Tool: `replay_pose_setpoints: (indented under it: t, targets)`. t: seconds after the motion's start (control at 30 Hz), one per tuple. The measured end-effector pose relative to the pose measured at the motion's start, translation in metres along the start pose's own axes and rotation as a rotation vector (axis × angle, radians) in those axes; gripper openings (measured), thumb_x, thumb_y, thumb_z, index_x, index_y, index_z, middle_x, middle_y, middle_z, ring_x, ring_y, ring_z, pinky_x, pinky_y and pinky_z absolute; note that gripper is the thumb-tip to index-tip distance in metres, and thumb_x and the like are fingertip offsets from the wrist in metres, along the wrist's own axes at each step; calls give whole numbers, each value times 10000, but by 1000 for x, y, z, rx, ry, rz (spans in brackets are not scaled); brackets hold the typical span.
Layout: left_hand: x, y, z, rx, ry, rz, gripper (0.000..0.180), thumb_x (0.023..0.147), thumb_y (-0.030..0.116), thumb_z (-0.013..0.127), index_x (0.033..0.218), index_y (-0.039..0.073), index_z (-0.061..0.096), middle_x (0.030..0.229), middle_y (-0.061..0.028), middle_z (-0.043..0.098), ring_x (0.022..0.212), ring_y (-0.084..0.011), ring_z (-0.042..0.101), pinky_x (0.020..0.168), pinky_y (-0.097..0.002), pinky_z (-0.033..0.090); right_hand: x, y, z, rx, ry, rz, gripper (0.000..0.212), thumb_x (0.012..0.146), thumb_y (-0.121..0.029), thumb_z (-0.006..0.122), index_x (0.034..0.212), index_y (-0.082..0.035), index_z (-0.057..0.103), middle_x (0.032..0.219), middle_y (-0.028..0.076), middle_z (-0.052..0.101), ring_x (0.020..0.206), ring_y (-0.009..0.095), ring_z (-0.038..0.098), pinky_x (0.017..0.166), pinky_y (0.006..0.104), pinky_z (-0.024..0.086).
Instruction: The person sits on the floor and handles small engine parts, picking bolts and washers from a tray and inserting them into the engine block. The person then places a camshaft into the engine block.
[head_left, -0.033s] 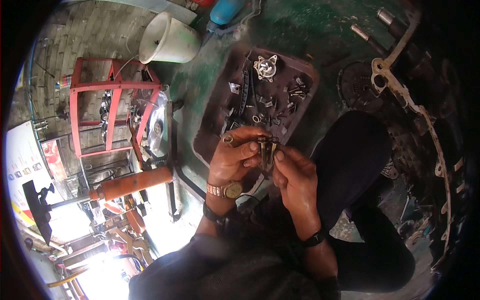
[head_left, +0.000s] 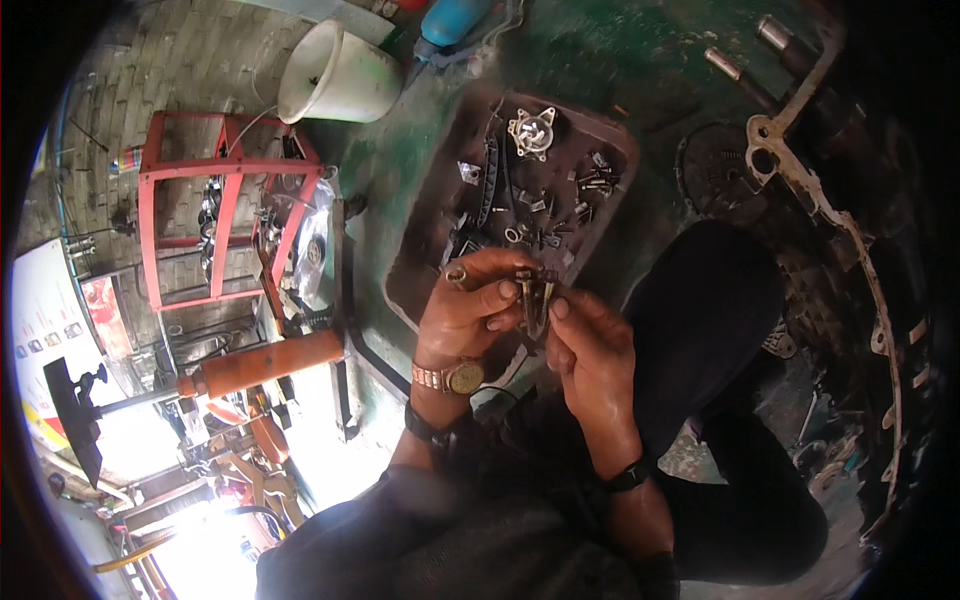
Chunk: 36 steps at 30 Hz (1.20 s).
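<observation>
Over the near end of a brown tray point(head_left: 415, 240), both of my hands are closed and held close together. Between the thumb and fingers of my left hand point(head_left: 462, 312) is a bolt point(head_left: 525, 287), its head uppermost. Another bolt point(head_left: 548, 288) stands beside it, pinched by the fingertips of my right hand point(head_left: 598, 350). Their lower ends run down into a dark patch between the hands, where I cannot make out the detail. In the tray beyond lie a round metal flanged part point(head_left: 531, 134), a long dark curved guide point(head_left: 489, 180) and several loose bolts and small fittings point(head_left: 597, 183).
A pale bucket point(head_left: 345, 80) and a blue container point(head_left: 450, 22) stand on the green floor beyond the tray. To the left are a red metal frame point(head_left: 228, 170) and an orange cylinder point(head_left: 265, 365). A large metal housing with a pale rim point(head_left: 815, 195) rises at right.
</observation>
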<state>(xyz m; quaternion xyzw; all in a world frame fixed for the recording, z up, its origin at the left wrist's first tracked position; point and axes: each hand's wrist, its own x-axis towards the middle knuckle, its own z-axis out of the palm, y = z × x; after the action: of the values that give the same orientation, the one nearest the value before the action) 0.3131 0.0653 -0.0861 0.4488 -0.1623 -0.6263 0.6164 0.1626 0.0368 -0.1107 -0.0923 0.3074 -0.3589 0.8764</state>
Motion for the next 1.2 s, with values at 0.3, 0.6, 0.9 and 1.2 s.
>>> replay_pose_setpoints:
  t: [0.3,0.6,0.9,1.2]
  targets:
    - [-9,28,-45,-31,240,194,237,815,2,513,1051,13,535,832,-55,564,483,-85,367,440,-200,289,1,-5,-3,0,17,-122,140,900,-99,539,997,-35,618,910,74,571,494,10,346,463,165,290]
    - [17,-2,-114,124,388,2,158,823,37,587,962,-21,537,650,-8,501,463,-64,368,410,-212,252,10,5,-2,-39,1,-136,167,915,-89,500,1055,-25,566,935,74,552,507,26,336,452,166,296]
    - [57,-41,-156,122,427,-81,133,790,2,624,904,-24,560,659,-19,532,468,-71,406,410,-217,283,15,11,2,-78,117,-162,156,865,-18,539,1006,-14,605,606,-40,436,461,40,324,450,193,266]
    - [80,-70,-175,171,476,-152,155,792,21,626,929,-12,561,644,-5,509,463,-70,403,400,-212,287,17,13,4,-139,129,-144,178,871,-53,551,1034,-6,604,586,-45,433,466,33,321,451,181,276]
